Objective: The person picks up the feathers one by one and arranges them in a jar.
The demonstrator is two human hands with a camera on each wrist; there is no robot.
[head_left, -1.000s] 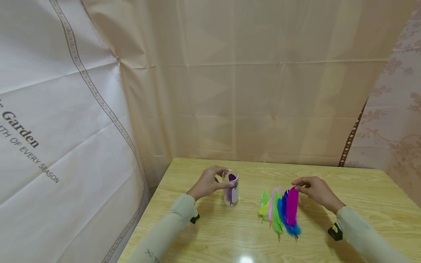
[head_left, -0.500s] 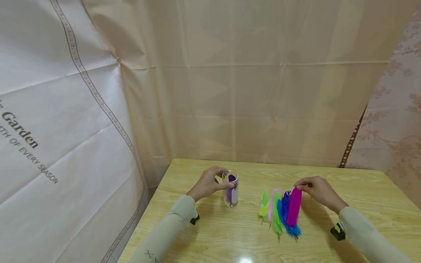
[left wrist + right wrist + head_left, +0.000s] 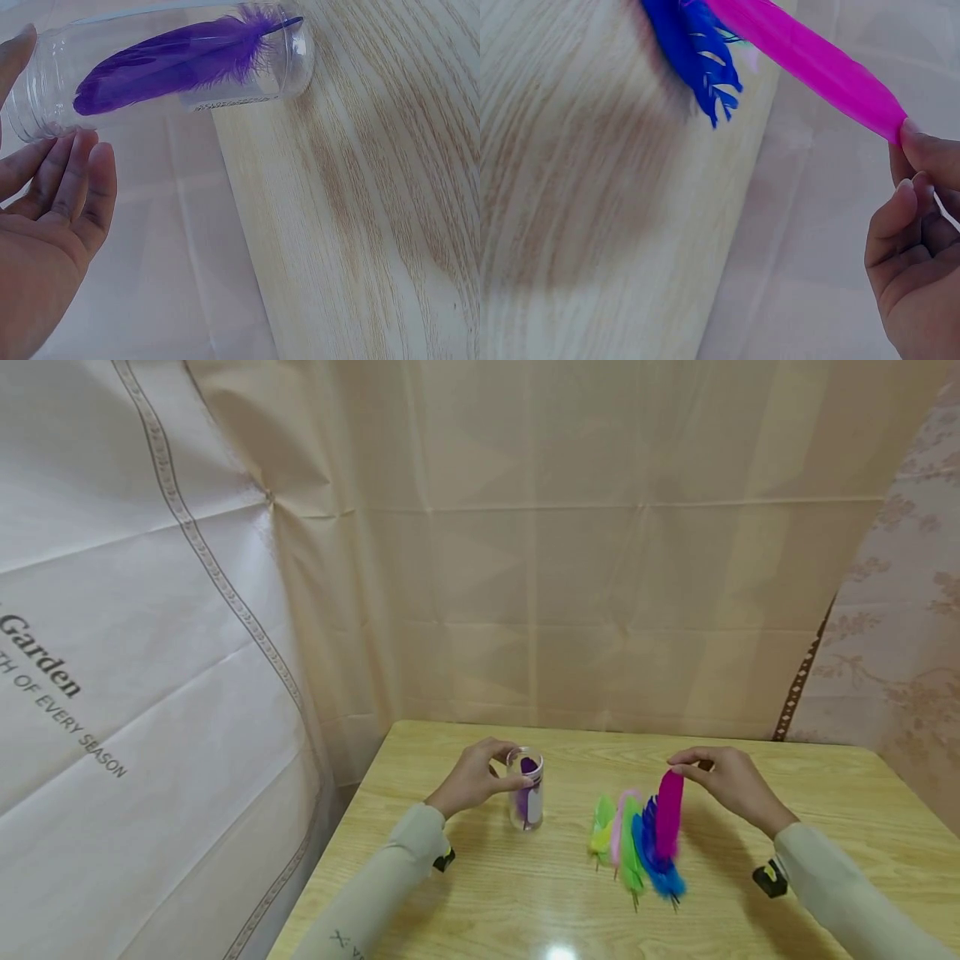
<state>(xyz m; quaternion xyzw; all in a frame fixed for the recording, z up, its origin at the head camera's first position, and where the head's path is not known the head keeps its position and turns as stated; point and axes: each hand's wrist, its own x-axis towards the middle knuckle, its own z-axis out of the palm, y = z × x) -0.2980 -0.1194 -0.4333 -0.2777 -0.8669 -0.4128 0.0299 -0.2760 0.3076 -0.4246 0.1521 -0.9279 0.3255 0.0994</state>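
A clear jar [image 3: 534, 817] stands upright on the table, and my left hand [image 3: 474, 778] grips it near the rim with thumb and fingers. Inside the jar leans a purple feather [image 3: 161, 66], quill end at the base. My right hand [image 3: 731, 783] pinches a magenta feather [image 3: 669, 817] by its tip, so that it hangs over the other feathers. Beneath it lie a dark blue feather [image 3: 697, 64] and a lighter blue feather [image 3: 666, 883]. To their left are green [image 3: 632, 852], pink [image 3: 618, 835] and yellow [image 3: 602, 840] feathers.
The wooden table [image 3: 540, 893] has a beige cloth [image 3: 570, 610] hanging behind it. A white printed cloth [image 3: 150, 677] hangs on the left, a floral one [image 3: 900, 635] on the right. Each wrist carries a small black device.
My right hand has risen slightly, lifting the magenta feather a little higher off the blue feathers. The left hand and the jar have stayed in place.
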